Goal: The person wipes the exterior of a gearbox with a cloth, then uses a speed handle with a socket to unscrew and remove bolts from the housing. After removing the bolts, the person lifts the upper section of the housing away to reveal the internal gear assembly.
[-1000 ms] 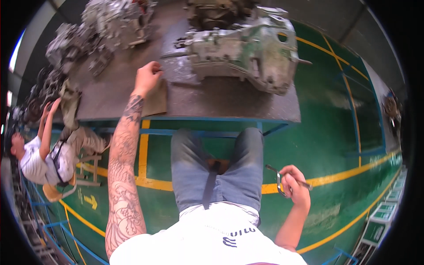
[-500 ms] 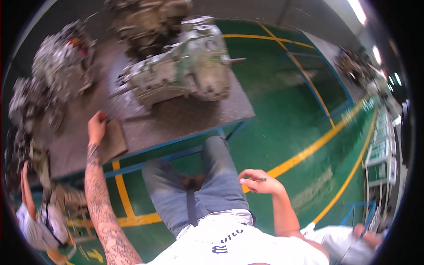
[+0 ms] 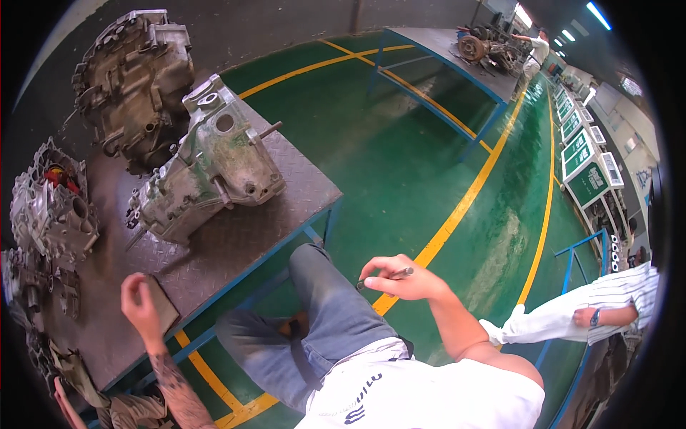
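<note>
My right hand (image 3: 406, 279) is raised over the floor beside my knee, its fingers closed around a slim dark pen (image 3: 404, 273) that juts out past the knuckles. Above the table's near edge, my left hand (image 3: 141, 309) has loosely bent fingers with nothing visible in them. Right next to it lies a flat tan notebook or board (image 3: 163, 306). Farther up the table, a worn grey gearbox housing (image 3: 214, 154) with a shaft sticking out to the right rests on the metal top.
The chequered metal table (image 3: 300, 182) also bears a large brown casing (image 3: 132, 86) and a grey metal casing (image 3: 53, 207). Another blue-framed table (image 3: 436, 43) holds machine parts. A striped-sleeved person (image 3: 607, 311) sits at right; another person is at lower left. Green-white cabinets (image 3: 586, 182) line the right side.
The view has turned rightward, so the table and casings now sit farther left. My left hand has come away from the tan notebook or board. My right hand still grips the pen.
</note>
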Demonstrator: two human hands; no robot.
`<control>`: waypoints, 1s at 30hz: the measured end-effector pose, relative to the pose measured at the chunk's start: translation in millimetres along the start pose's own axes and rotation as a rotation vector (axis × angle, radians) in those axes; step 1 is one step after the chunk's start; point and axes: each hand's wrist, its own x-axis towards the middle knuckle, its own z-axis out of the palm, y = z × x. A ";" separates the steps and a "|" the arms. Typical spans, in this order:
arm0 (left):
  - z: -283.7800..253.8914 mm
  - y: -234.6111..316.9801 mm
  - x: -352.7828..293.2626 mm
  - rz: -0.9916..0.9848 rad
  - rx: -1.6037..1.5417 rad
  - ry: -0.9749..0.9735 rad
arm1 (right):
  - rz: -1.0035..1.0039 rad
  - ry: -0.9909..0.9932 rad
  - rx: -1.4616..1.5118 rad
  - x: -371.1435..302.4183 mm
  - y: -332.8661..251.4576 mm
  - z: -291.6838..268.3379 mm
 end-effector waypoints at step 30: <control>52.2 91.9 -240.3 -0.709 -0.744 -0.130 | -0.802 -0.028 0.422 145.9 -337.5 5.0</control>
